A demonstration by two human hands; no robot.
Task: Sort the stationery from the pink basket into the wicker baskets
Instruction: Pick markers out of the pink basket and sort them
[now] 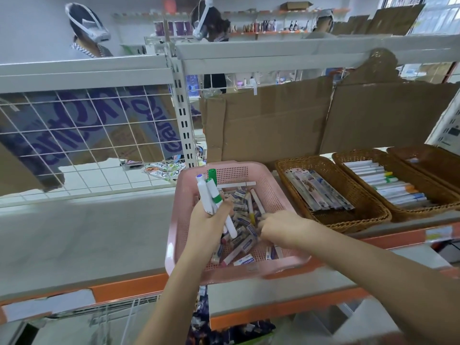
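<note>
Left hand (207,220) is gripping a bunch of markers (211,195) over the pink basket (271,185) on the shelf. Right hand (281,226) is digging among erasers (245,220), fingers curled; pinch unclear. Markers look light, stiff, slick: best held mid-barrel. Wicker baskets (373,210) sit right.
</note>
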